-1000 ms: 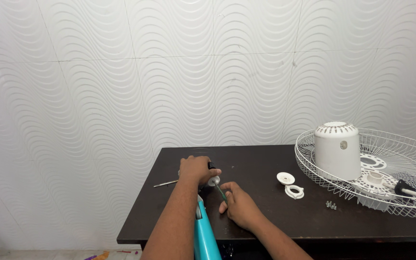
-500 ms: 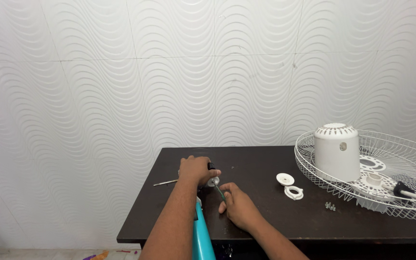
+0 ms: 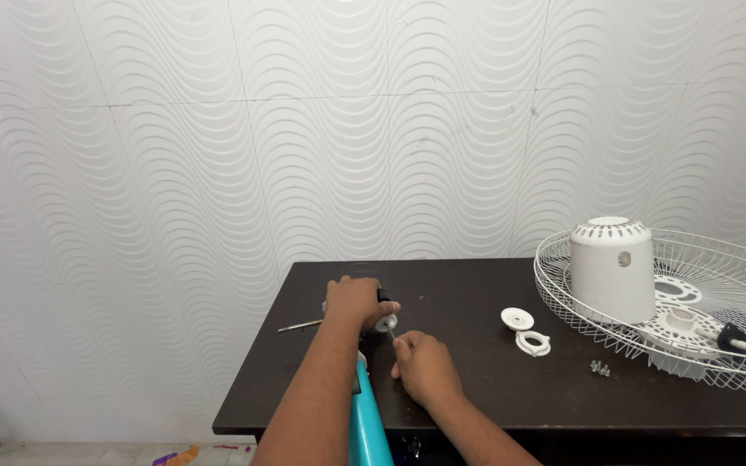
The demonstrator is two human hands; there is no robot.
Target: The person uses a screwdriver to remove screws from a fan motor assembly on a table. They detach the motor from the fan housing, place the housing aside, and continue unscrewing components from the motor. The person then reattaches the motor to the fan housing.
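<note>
The small motor part point(image 3: 385, 323) sits near the left edge of the dark bench point(image 3: 477, 388). It could slip or roll off if the grip loosens. The left hand point(image 3: 354, 302) is closed around it; the right hand point(image 3: 425, 367) pinches a thin tool point(image 3: 393, 335) against it.

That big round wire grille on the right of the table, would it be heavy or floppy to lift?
The wire grille is probably light for its size, being thin open wire. It may flex a little. The white domed cover and other parts resting in it would likely slide or tip if it were tilted.
</note>
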